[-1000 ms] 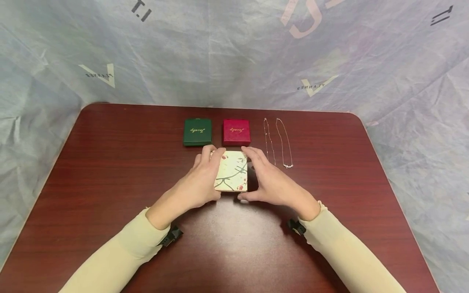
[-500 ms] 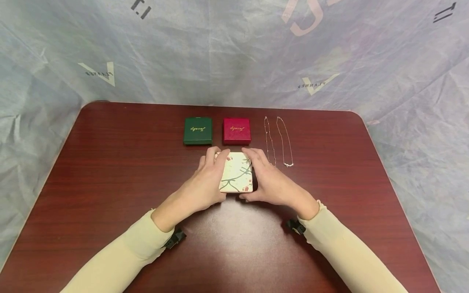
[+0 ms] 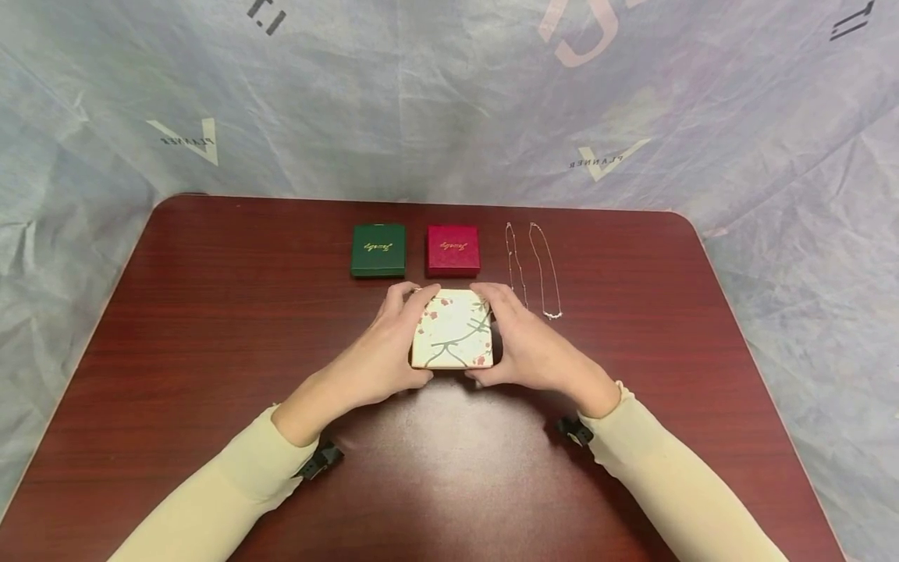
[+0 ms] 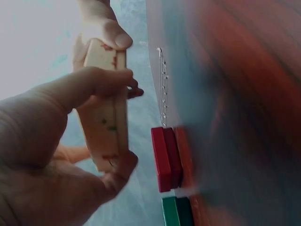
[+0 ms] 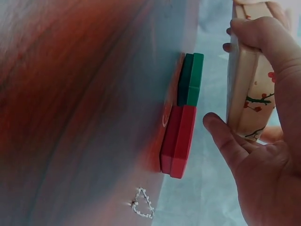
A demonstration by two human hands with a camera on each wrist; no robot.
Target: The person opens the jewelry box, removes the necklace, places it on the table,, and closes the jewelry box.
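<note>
A cream jewelry box [image 3: 453,332] with red blossoms and dark branches is held between both hands, its lid down flush. My left hand [image 3: 379,347] grips the box's left side, thumb along one edge and fingers on another. On the right side, my right hand [image 3: 530,347] grips it the same way. Both wrist views show the box [image 4: 106,122] raised off the table. Beyond it stand a green jewelry box [image 3: 378,250] and a red jewelry box [image 3: 453,250], both shut. Two thin necklaces lie to their right, one with a pendant [image 3: 553,315].
The dark reddish wooden table [image 3: 211,328] has rounded far corners. A grey printed cloth [image 3: 400,101] hangs behind it and along both sides. A black wrist strap [image 3: 319,460] shows at the left cuff, another [image 3: 576,431] at the right.
The flowered box first shifted right into the right hand's grip. Now more of its top shows between the hands, which stand slightly farther apart. The other boxes and the necklaces have stayed put.
</note>
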